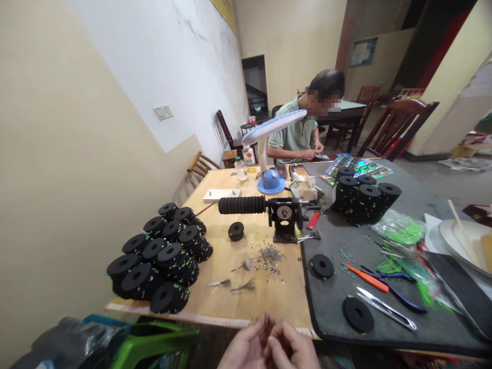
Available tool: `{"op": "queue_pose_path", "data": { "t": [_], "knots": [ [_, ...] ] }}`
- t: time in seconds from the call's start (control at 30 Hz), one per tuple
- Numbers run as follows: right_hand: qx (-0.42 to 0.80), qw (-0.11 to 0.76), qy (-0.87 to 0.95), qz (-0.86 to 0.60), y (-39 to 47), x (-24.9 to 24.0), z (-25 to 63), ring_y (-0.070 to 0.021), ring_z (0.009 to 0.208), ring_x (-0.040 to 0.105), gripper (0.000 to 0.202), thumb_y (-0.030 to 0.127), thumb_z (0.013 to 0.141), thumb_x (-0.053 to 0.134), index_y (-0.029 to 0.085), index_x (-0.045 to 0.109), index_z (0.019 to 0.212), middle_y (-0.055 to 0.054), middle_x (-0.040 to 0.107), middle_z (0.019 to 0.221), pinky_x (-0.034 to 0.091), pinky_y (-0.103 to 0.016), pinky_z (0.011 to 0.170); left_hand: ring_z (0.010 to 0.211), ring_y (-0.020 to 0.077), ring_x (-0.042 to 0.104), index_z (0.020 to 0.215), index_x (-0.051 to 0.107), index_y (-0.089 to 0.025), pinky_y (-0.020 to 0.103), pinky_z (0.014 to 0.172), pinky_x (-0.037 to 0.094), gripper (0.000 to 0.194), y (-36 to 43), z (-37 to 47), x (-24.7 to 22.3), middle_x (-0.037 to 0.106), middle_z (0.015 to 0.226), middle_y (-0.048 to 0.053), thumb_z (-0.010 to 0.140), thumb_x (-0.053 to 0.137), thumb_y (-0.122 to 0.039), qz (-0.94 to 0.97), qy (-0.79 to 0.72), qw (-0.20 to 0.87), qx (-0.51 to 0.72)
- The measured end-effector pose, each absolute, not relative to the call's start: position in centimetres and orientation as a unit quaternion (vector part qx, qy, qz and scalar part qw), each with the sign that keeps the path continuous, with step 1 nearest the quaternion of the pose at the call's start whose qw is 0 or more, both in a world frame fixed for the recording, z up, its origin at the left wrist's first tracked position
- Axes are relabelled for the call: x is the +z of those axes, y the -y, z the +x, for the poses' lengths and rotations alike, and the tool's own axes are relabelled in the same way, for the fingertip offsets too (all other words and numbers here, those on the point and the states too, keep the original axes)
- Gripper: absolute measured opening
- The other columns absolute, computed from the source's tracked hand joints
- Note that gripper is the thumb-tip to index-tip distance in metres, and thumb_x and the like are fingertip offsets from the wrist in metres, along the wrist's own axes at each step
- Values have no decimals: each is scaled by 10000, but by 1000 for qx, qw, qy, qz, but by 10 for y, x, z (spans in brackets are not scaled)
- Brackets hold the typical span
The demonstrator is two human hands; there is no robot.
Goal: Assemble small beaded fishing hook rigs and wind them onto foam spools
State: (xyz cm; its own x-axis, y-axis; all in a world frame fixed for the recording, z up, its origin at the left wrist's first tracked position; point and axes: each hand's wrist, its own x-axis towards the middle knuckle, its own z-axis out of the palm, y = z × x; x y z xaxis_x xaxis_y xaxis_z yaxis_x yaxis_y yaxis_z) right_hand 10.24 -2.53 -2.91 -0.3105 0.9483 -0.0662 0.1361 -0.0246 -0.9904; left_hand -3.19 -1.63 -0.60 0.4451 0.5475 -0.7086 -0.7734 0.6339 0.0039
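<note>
My left hand [246,344] and my right hand [291,346] meet at the table's front edge. Their fingertips are pinched together on something too small to make out. Just beyond them lies a pile of tiny grey and coloured beads [270,256], with small brush-like bundles of fine strands [244,285] to its left. Behind the beads stands a black hand-cranked winder [285,215] with a dial. A row of black foam rings [242,205] sits on its shaft. One loose black foam spool [236,231] rests below that row.
Stacked foam spools [169,256] crowd the left, and more stacks [369,192] stand back right. On the grey mat [326,312] lie orange-handled tweezers [367,278], blue-handled pliers [403,292], thread snips [386,308] and foam discs [358,313]. A blue lamp [271,182] stands before a seated person [292,133].
</note>
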Motion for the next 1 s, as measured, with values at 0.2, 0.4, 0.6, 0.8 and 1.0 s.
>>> {"op": "queue_pose_path", "data": {
  "t": [0.2,0.4,0.6,0.8,1.0],
  "knots": [
    [554,370,591,-455,25,-36,102,-158,531,592,307,452,880,538,214,531,687,-20,670,603,450,-222,525,587,190,697,725,726,-53,258,590,492,197,16,-32,-8,763,650,93,866,646,-166,-166,-350,834,392],
    [554,375,587,-456,25,-33,102,-160,542,596,282,421,877,546,209,535,691,-24,674,614,448,-224,530,608,199,705,728,730,-43,263,614,498,194,17,-31,-6,766,656,98,863,646,-155,-157,-350,831,402],
    [549,379,588,-458,26,-34,103,-158,534,592,355,485,887,529,192,562,690,-36,690,607,448,-222,522,610,198,705,709,730,-56,262,620,499,157,17,-31,-6,768,651,88,831,687,-146,-145,-362,829,401],
    [559,386,576,-455,25,-34,103,-176,565,624,308,447,897,531,204,544,710,-44,695,622,456,-236,557,614,190,693,715,742,-62,259,637,494,115,19,-30,-5,768,665,87,801,720,-136,-128,-361,828,409],
    [563,392,571,-451,24,-34,103,-173,553,613,291,435,893,535,212,513,708,-29,669,603,448,-234,549,658,180,692,717,742,-80,255,682,492,108,21,-28,-6,761,683,73,806,715,-135,-104,-370,819,427]
  ]
}}
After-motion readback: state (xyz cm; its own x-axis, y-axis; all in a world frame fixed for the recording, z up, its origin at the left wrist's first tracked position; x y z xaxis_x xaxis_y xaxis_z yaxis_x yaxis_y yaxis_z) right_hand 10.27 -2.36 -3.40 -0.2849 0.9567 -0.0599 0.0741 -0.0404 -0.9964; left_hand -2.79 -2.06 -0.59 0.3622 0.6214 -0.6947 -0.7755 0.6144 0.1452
